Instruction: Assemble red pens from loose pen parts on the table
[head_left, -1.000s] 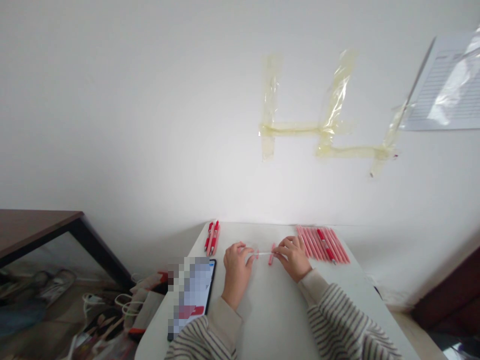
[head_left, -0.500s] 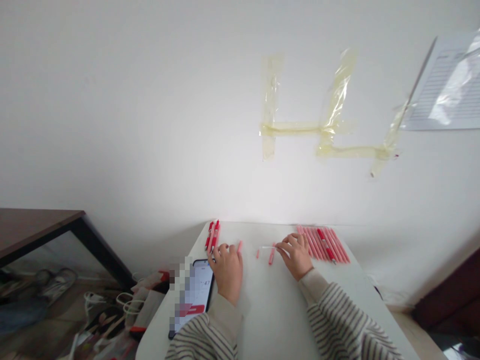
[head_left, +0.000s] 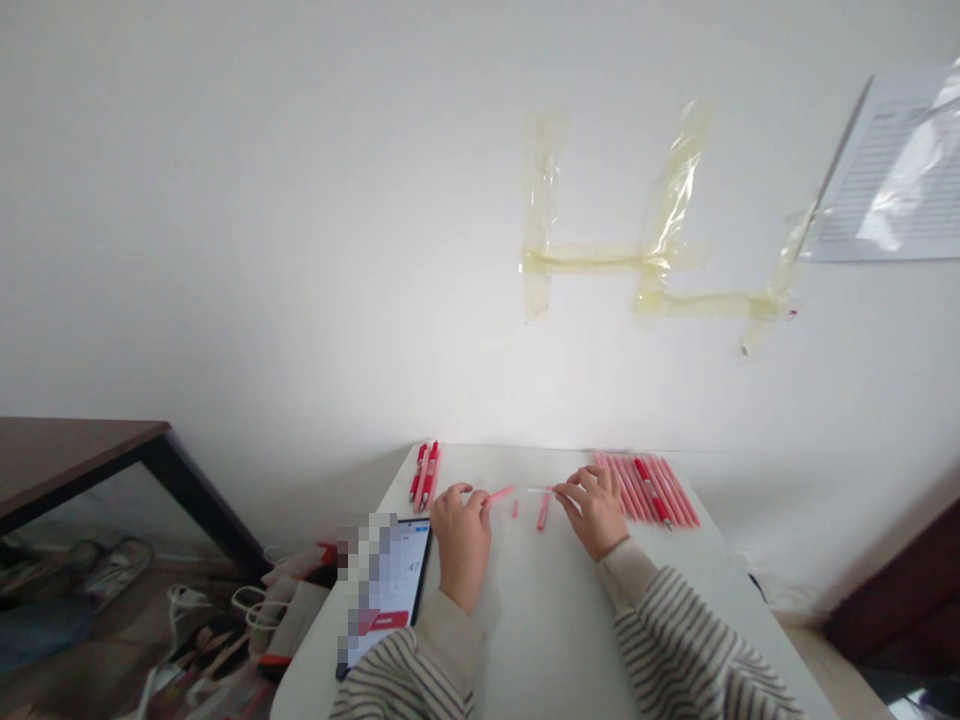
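Observation:
On the white table (head_left: 540, 620) my left hand (head_left: 459, 540) pinches a pink pen barrel (head_left: 499, 494) that points toward the right. My right hand (head_left: 592, 512) pinches a thin white refill (head_left: 538, 491) that points left toward the barrel. Between the two hands lie a short pink pen piece (head_left: 543, 512) and a tiny pink part (head_left: 515, 508). A row of several pink pens (head_left: 649, 487) lies just right of my right hand. Three red and pink pens (head_left: 424, 472) lie at the table's far left corner.
A phone (head_left: 390, 588) lies at the table's left edge beside my left forearm. A dark wooden table (head_left: 82, 460) stands to the left, with cables and clutter (head_left: 225, 630) on the floor. Yellowed tape strips (head_left: 645, 270) and a sheet of paper (head_left: 892, 170) hang on the wall.
My left hand went left toward the three pens with the pink barrel, then came back toward the centre and turned the barrel to point right. My right hand stayed, still pinching the refill.

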